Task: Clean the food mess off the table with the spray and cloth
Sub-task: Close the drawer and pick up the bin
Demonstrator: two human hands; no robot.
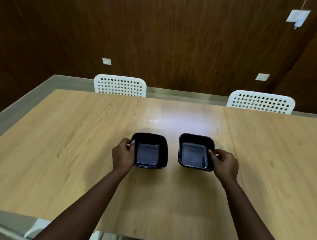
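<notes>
We pinch two square black bowls by outer rims: left hand on left bowl, right hand on right bowl. Light wooden table is wet-looking at 12 o'clock. Lift level; spray, cloth unseen.

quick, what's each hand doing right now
Left hand: grips the rim of the left bowl, thumb inside.
Right hand: grips the rim of the right bowl, thumb inside.
</notes>
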